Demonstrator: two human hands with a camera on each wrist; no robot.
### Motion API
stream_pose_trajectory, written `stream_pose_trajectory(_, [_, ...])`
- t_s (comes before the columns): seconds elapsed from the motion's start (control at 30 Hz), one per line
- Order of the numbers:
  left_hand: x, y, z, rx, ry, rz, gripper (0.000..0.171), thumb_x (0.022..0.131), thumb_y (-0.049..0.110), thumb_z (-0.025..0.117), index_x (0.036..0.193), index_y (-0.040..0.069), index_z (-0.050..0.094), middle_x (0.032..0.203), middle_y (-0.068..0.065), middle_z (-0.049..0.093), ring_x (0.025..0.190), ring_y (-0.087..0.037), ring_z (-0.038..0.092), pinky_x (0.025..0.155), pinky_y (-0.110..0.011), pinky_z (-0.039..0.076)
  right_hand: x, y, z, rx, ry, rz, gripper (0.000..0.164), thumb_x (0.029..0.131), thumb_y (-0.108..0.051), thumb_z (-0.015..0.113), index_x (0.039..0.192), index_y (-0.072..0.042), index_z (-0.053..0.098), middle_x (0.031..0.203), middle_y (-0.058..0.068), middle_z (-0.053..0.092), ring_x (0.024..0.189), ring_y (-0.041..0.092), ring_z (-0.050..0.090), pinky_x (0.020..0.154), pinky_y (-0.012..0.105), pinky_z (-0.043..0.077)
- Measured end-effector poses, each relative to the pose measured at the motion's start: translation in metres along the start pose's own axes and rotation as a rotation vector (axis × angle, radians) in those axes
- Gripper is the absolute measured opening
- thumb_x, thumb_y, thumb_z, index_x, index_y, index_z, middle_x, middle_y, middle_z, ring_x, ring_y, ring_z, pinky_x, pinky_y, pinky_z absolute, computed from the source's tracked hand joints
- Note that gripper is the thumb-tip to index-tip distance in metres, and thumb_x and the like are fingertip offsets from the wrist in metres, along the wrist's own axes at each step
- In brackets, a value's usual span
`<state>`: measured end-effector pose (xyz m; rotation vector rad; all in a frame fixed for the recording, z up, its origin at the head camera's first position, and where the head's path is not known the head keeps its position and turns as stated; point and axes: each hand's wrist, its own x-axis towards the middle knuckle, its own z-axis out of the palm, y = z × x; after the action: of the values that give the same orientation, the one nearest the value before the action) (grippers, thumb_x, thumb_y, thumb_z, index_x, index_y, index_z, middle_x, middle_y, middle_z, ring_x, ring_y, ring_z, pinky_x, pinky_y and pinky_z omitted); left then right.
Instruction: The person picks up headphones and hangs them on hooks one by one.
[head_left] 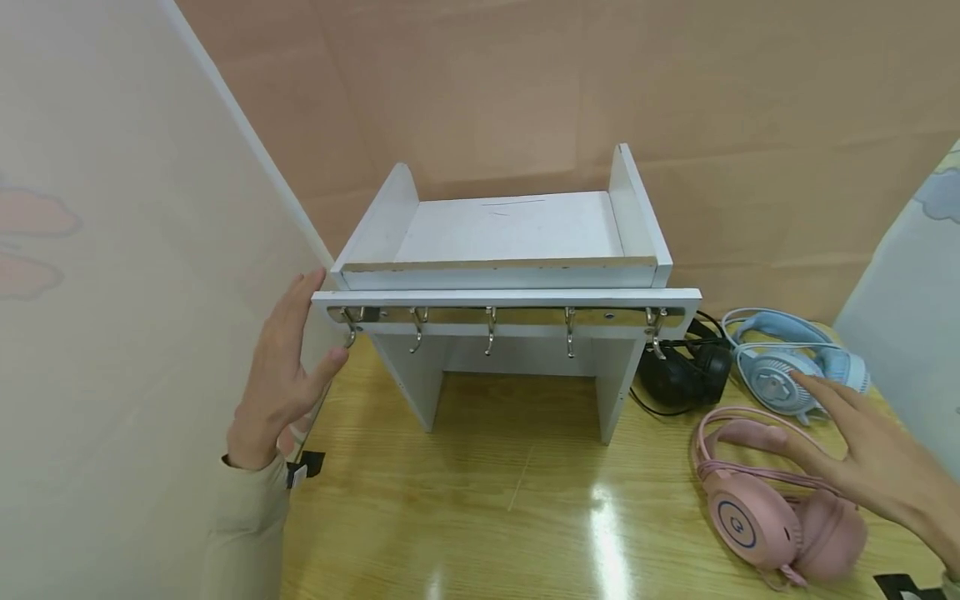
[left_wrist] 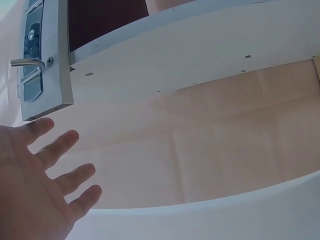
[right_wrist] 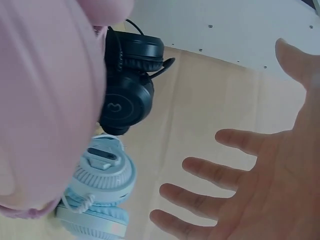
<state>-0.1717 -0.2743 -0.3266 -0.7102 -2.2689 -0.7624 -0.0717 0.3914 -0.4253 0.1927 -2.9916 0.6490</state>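
Observation:
A white shelf rack [head_left: 510,275] with a rail of several metal hooks [head_left: 491,329] stands on the table. Beside the rail's left end my left hand [head_left: 281,367] is spread and holds nothing; in the left wrist view the fingers [left_wrist: 65,145] reach just under the rail's end [left_wrist: 47,95]. My right hand [head_left: 873,450] hovers with straight fingers over pink headphones [head_left: 757,521], holding nothing. Light blue headphones [head_left: 783,379] and black headphones [head_left: 690,371] lie behind them, to the right of the rack. The right wrist view shows the right hand [right_wrist: 250,175] apart from all three.
The wooden table [head_left: 480,500] extends in front of the rack. A pale panel [head_left: 150,250] rises at the left, another [head_left: 907,275] at the right, and brown paper [head_left: 510,92] covers the back. Cords are wound round the pink and blue headphones.

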Motion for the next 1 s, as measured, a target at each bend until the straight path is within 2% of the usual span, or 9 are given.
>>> stream_pose_trajectory(0.1, [0.005, 0.001, 0.0, -0.011, 0.016, 0.015, 0.097, 0.097, 0.08, 0.048, 0.166, 0.013, 0.039, 0.168, -0.013, 0.044, 0.159, -0.043, 0.033, 0.13, -0.066, 0.025, 0.001, 0.002, 0.001, 0.018, -0.033, 0.021, 0.09, 0.103, -0.041, 0.066, 0.172, -0.013, 0.017, 0.164, 0.043, 0.025, 0.128, 0.076, 0.038, 0.081, 0.089, 0.036])
stream_pose_trajectory(0.33, [0.018, 0.004, 0.002, -0.055, 0.05, 0.076, 0.094, 0.098, 0.077, 0.049, 0.164, 0.01, 0.042, 0.167, -0.009, 0.047, 0.156, -0.039, 0.039, 0.133, -0.056, 0.026, 0.001, 0.011, 0.008, 0.025, -0.028, 0.014, 0.087, 0.104, -0.039, 0.065, 0.171, -0.01, 0.019, 0.161, 0.044, 0.029, 0.133, 0.076, 0.033, 0.082, 0.087, 0.036])
stream_pose_trajectory(0.5, [0.03, 0.006, 0.005, -0.1, 0.072, 0.139, 0.093, 0.099, 0.076, 0.05, 0.161, 0.006, 0.045, 0.163, -0.015, 0.051, 0.154, -0.035, 0.043, 0.133, -0.052, 0.028, 0.0, 0.015, 0.012, 0.034, -0.031, 0.031, 0.085, 0.105, -0.039, 0.063, 0.17, -0.006, 0.02, 0.159, 0.046, 0.03, 0.129, 0.076, 0.036, 0.082, 0.087, 0.036])
stream_pose_trajectory(0.6, [0.036, 0.006, 0.007, -0.163, 0.081, 0.163, 0.095, 0.098, 0.075, 0.053, 0.16, 0.003, 0.046, 0.161, -0.018, 0.052, 0.153, -0.032, 0.045, 0.132, -0.049, 0.029, -0.001, 0.017, 0.013, 0.049, -0.032, 0.04, 0.084, 0.105, -0.039, 0.062, 0.17, -0.004, 0.02, 0.159, 0.047, 0.03, 0.128, 0.077, 0.036, 0.084, 0.085, 0.036])
stream_pose_trajectory(0.7, [0.041, 0.007, 0.008, -0.245, 0.099, 0.178, 0.097, 0.096, 0.074, 0.059, 0.156, -0.002, 0.048, 0.159, -0.021, 0.054, 0.152, -0.035, 0.046, 0.132, -0.047, 0.03, -0.002, 0.02, 0.014, 0.07, -0.026, 0.038, 0.083, 0.106, -0.037, 0.061, 0.169, -0.002, 0.021, 0.159, 0.047, 0.03, 0.131, 0.077, 0.033, 0.088, 0.084, 0.035])
stream_pose_trajectory(0.87, [0.048, 0.009, 0.01, -0.324, 0.125, 0.214, 0.094, 0.095, 0.072, 0.062, 0.146, -0.007, 0.057, 0.152, -0.027, 0.057, 0.151, -0.043, 0.046, 0.132, -0.051, 0.031, -0.004, 0.026, 0.017, 0.101, -0.024, 0.035, 0.08, 0.107, -0.036, 0.06, 0.168, 0.001, 0.022, 0.158, 0.049, 0.029, 0.135, 0.078, 0.028, 0.093, 0.087, 0.03])
stream_pose_trajectory(1.0, [0.054, 0.01, 0.013, -0.38, 0.145, 0.233, 0.09, 0.095, 0.068, 0.064, 0.139, -0.01, 0.062, 0.147, -0.027, 0.062, 0.151, -0.039, 0.049, 0.132, -0.055, 0.031, -0.005, 0.03, 0.019, 0.103, -0.021, 0.03, 0.079, 0.107, -0.034, 0.059, 0.167, 0.002, 0.023, 0.158, 0.049, 0.029, 0.132, 0.079, 0.031, 0.092, 0.086, 0.032])
